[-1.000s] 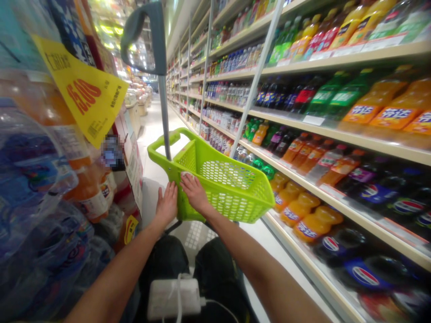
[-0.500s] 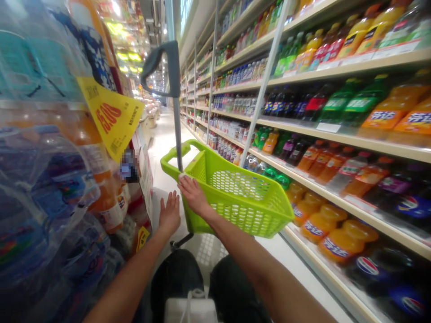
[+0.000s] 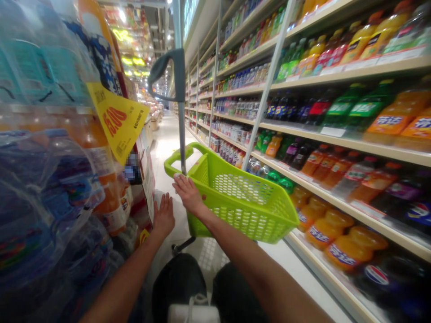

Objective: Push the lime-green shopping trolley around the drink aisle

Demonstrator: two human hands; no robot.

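Note:
A lime-green shopping basket [image 3: 245,215] on wheels stands before my knees, its inside showing mesh walls and no goods. My right hand [image 3: 189,194] is held flat at the basket's near left corner, fingers stretched out; I cannot tell whether it touches the rim. Something small and whitish shows at its fingertips, too blurred to name. To the left, my left hand [image 3: 164,214] hangs in the air with fingers straight and nothing in it. A grey pull handle [image 3: 182,76] rises upright on its metal pole from the basket's left end.
Shelves [image 3: 387,148] of soft drink bottles line the right side. Stacked, plastic-wrapped bottle packs [image 3: 67,179] stand close on the left, with a yellow price sign [image 3: 119,123] hanging from them. A pale aisle floor [image 3: 166,130] runs ahead between them.
My left hand has shifted slightly left and my right hand has drawn left along the basket's corner, widening its distance from the rim. The whole view has shifted slightly.

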